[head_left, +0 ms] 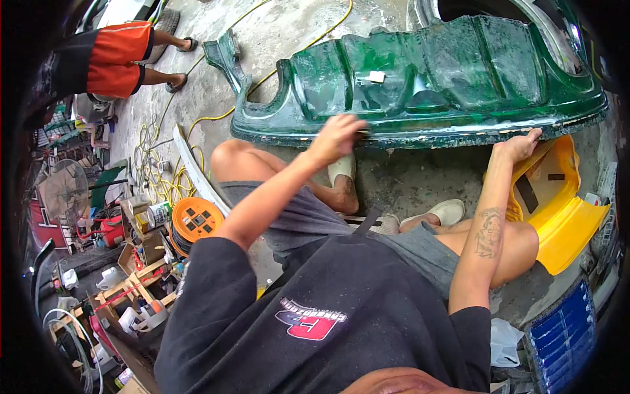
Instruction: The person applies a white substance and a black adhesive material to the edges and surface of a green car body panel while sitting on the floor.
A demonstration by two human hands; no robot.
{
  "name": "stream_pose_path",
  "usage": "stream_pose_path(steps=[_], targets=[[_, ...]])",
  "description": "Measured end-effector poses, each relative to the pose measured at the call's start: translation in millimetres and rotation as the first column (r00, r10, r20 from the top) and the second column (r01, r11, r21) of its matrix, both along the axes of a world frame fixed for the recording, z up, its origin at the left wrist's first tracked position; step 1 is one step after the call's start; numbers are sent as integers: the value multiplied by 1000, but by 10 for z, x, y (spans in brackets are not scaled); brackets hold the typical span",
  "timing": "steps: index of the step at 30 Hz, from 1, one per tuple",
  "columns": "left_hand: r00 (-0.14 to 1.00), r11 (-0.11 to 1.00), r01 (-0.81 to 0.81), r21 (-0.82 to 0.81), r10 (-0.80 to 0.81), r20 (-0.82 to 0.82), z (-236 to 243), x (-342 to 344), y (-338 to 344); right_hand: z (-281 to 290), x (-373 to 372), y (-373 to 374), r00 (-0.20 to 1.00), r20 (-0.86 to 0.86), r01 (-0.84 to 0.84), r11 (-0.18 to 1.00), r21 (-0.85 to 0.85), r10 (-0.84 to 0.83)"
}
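Observation:
A long green ribbed panel, scuffed and mottled, with a rough chipped lower edge, lies across in front of my legs. My left hand, slightly blurred, is closed at that near edge on something dark and small that I cannot make out. My right hand grips the panel's edge toward its right end. A small white piece rests on the panel's ribbed face. A yellow moulded part lies under and beside my right forearm.
Another person's legs are at upper left. Yellow hose, an orange reel, a pale strip, a fan, wooden crates and containers crowd the left. A tyre is behind the panel; a blue grid panel is lower right.

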State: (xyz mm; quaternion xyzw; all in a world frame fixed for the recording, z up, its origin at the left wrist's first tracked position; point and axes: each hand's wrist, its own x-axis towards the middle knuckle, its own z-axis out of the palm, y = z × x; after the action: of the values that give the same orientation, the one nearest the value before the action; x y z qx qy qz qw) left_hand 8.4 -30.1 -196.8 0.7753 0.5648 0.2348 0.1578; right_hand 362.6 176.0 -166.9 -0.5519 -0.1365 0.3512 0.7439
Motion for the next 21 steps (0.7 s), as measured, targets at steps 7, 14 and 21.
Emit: stream_pose_path(steps=[7,14,21], targets=[[988,955,136,262,-150,34,289,1382,1038,-12,-151,1,999,-15,-30,998,-52,29],[940,951,269,155,-223,-259,109,473,488,-84,36,57,1000,-8,12,1000,-13,-12],[898,893,395,216,-326,-295,374,1345,1231,-41,-111,13,995,-100,27,996,87,-19]])
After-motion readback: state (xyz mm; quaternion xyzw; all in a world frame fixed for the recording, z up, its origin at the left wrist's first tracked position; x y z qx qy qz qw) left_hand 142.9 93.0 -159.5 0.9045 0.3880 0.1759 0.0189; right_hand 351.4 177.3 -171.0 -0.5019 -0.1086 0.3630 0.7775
